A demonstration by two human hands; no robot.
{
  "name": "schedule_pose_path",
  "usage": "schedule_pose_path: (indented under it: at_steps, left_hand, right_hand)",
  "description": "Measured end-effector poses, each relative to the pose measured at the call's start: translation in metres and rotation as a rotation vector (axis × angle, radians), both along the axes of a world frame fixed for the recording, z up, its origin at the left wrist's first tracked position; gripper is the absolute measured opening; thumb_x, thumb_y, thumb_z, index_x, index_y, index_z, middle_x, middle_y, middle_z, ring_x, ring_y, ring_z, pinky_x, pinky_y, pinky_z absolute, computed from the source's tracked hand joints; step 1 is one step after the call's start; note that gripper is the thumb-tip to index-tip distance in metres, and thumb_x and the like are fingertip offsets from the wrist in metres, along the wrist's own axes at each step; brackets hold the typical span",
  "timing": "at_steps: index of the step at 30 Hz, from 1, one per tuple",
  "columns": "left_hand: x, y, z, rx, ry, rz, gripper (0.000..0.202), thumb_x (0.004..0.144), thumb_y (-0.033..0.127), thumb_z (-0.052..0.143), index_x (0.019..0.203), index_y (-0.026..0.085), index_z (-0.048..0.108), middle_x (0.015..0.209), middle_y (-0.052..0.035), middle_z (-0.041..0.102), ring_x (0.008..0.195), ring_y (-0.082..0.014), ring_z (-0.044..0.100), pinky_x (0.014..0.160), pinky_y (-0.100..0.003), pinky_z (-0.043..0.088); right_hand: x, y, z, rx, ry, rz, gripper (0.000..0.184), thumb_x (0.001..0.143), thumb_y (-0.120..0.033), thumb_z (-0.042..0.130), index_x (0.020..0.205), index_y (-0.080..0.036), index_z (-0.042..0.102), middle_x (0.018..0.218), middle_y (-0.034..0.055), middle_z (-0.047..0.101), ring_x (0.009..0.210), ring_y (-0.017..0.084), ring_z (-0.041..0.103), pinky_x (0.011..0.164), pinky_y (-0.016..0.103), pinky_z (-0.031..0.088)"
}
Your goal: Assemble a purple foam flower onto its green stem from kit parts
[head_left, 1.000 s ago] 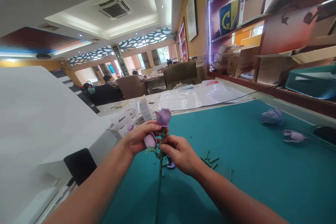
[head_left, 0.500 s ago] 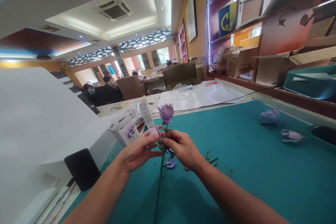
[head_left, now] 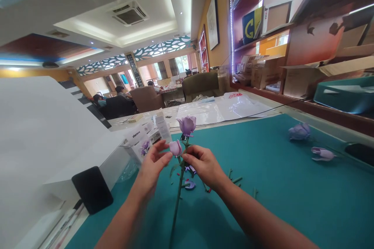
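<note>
Right now, left hand (head_left: 154, 165): raised on the left of the rose, fingers (head_left: 159, 149) spread and slightly curled, tips at the bud, either touching it or just beside it; the blur hides which.

Right hand (head_left: 203, 167): fingers (head_left: 194, 155) pressed together, pinching the stem just below the bud.

Rose (head_left: 179, 188): artificial, lilac, held between the hands above the teal surface (head_left: 292, 202); its green stem tilts, top leaning right, and runs down toward the near edge of the view.

Rose parts: open bloom (head_left: 186, 125) at the top, bud (head_left: 175, 148) lower on the stem, leaf (head_left: 174, 169) below the bud.

Under the hands: lilac scraps (head_left: 189, 184) and short green stem pieces (head_left: 237, 179) lying on the surface.

Right of the hands: two loose lilac flower heads (head_left: 299, 132) (head_left: 322, 154), well apart from the hands, near the far edge of the surface.

Left of the hands: printed box (head_left: 137, 142) with a flower picture, white carton (head_left: 163, 128) behind it, black pad (head_left: 92, 190) on a white sheet (head_left: 43, 132).

Beyond: clear plastic sheeting (head_left: 222, 111), shelves (head_left: 304, 103) with cardboard boxes (head_left: 267, 78), seated people (head_left: 121, 95) far off.
</note>
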State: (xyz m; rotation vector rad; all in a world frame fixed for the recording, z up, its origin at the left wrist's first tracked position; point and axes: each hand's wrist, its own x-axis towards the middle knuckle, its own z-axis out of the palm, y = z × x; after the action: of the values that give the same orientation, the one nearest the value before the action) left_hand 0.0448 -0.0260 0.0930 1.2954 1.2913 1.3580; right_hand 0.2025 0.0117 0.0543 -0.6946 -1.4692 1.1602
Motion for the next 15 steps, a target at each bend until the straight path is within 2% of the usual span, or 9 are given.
schedule_pose_path:
  at_steps: [2,5,8,11,15]
  left_hand:
    - [0.001,0.001,0.006,0.11,0.1,0.128,0.046,0.069,0.037,0.075,0.11,0.022,0.061,0.111,-0.0048,0.063,0.099,-0.0203,0.057,0.08,-0.028,0.044]
    - [0.006,0.003,0.015,0.11,0.197,0.066,0.042,0.069,0.036,0.074,0.106,0.019,0.064,0.1,-0.0059,0.068,0.092,-0.0216,0.06,0.08,-0.03,0.045]
    - [0.014,0.006,0.025,0.102,0.29,0.011,0.047,0.069,0.032,0.074,0.112,0.019,0.062,0.106,-0.008,0.068,0.096,-0.0242,0.06,0.082,-0.033,0.044]
    - [0.022,0.007,0.034,0.077,0.404,0.034,0.047,0.069,0.032,0.074,0.113,0.018,0.063,0.105,-0.009,0.068,0.098,-0.0265,0.059,0.083,-0.035,0.043]
    - [0.028,0.003,0.043,0.073,0.457,0.062,0.039,0.066,0.033,0.075,0.101,0.018,0.07,0.104,-0.0097,0.068,0.102,-0.0299,0.057,0.084,-0.035,0.042]
  right_hand:
    - [-0.003,-0.001,-0.002,-0.004,-0.014,-0.007,0.018,0.074,-0.034,0.06,0.067,-0.018,0.058,0.056,-0.0035,0.05,0.054,0.011,0.044,0.05,0.023,0.035]
    - [-0.006,-0.003,-0.005,-0.021,-0.026,-0.003,0.018,0.075,-0.034,0.06,0.066,-0.018,0.057,0.057,-0.003,0.052,0.054,0.011,0.046,0.051,0.023,0.036]
    - [-0.008,-0.005,-0.007,-0.008,-0.052,-0.026,0.018,0.074,-0.034,0.06,0.066,-0.018,0.058,0.058,-0.0028,0.052,0.056,0.011,0.045,0.053,0.023,0.035]
    - [-0.01,-0.004,-0.008,0.01,-0.042,-0.02,0.019,0.075,-0.034,0.06,0.067,-0.017,0.06,0.059,-0.0024,0.052,0.058,0.011,0.044,0.056,0.024,0.037]
    - [-0.01,-0.004,-0.008,-0.001,-0.043,-0.03,0.018,0.074,-0.033,0.059,0.067,-0.017,0.06,0.059,-0.0021,0.052,0.057,0.011,0.043,0.056,0.024,0.037]
